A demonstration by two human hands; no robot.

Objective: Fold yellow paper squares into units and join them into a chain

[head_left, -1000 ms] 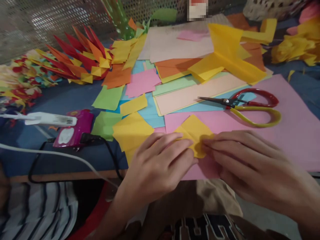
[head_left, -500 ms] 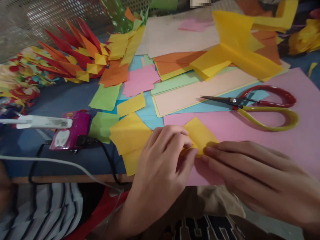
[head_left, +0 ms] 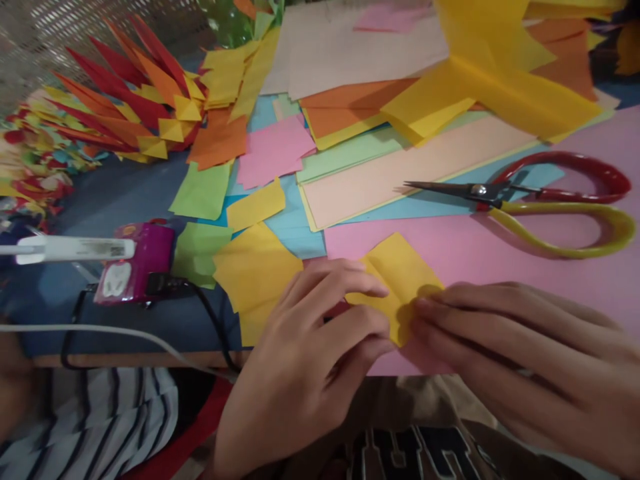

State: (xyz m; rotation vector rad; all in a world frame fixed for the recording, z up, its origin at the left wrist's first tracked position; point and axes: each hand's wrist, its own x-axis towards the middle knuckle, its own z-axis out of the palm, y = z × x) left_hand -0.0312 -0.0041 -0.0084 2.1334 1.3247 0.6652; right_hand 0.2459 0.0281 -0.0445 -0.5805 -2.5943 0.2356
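Note:
A small yellow sheet of paper (head_left: 400, 267) with a crease down its middle lies over a large pink sheet (head_left: 500, 247). My left hand (head_left: 320, 353) pinches its near left edge, thumb and index finger together, with the other fingers bent across the paper. At the right corner, my right hand (head_left: 530, 360) grips it between fingertips, the fingers held close together; the thumb is mostly hidden. Beyond my right hand rest scissors (head_left: 480, 190) with one red and one yellow handle. To the left of my left hand lie yellow paper squares (head_left: 260, 267).
A purple power adapter (head_left: 143, 260) with a white plug and cables sits at left. Behind it stands a red, orange and yellow folded-paper piece (head_left: 145, 107). Coloured sheets, including a folded yellow one (head_left: 480, 73), cover the back. A person in a striped garment (head_left: 110, 420) is at lower left.
The yellow paper now lies more opened out, its crease showing. My left hand's fingers have shifted toward the paper's near edge. The view has shifted slightly, moving the scissors rightward in the picture.

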